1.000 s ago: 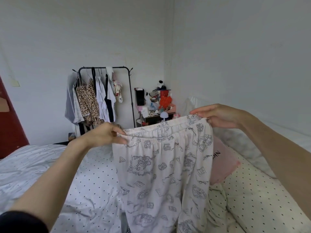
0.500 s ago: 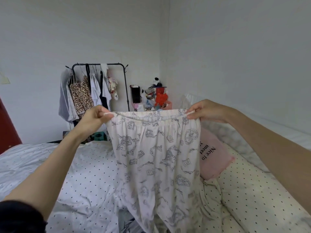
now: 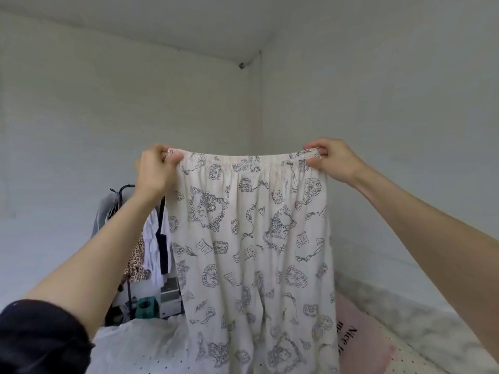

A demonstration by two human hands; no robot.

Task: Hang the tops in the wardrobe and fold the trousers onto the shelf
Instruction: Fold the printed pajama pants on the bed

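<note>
White pyjama trousers (image 3: 251, 238) with a grey sketch print hang full length in front of me, held high by the elastic waistband. My left hand (image 3: 155, 171) pinches the waistband's left corner. My right hand (image 3: 329, 159) pinches its right corner, so the band is stretched flat between them. The legs drop down past the bottom of the view. Behind my left arm, a black clothes rail (image 3: 127, 188) carries several hung tops, among them a leopard-print one (image 3: 136, 260) and a white one (image 3: 152, 247); the trousers hide the rail's right side.
A bed with a white dotted cover (image 3: 140, 349) lies below. A pink pillow with black lettering (image 3: 361, 338) rests at the right by the wall. Boxes and a green item (image 3: 147, 306) sit on the floor under the rail. White walls meet in a corner ahead.
Both hands have lifted the trousers well up, from chest height to above the rail, and the view has tilted upward. The waistband is now pulled straighter and wider.
</note>
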